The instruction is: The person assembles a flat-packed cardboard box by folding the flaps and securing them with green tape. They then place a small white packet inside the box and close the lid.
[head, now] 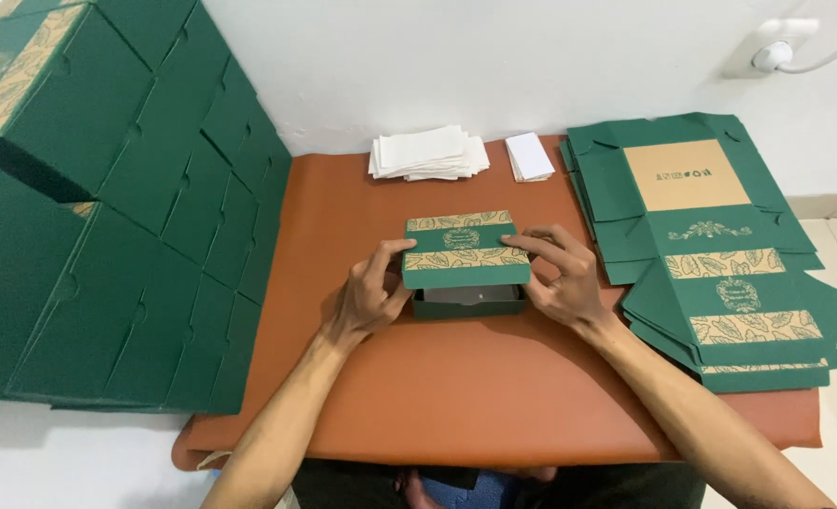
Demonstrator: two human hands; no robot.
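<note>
Green box (pixel 466 259) with a leaf-patterned lid, at the centre of the orange mat (pixel 456 396), its lid raised slightly above the base. Left hand (pixel 371 292) grips the lid's left edge, thumb on top; right hand (pixel 562 278) grips the right edge, fingers curled over it. Flat unfolded box blanks (pixel 720 254) lie stacked just right; white paper stacks (pixel 430 153) behind; folded green boxes (pixel 126 217) piled at left.
</note>
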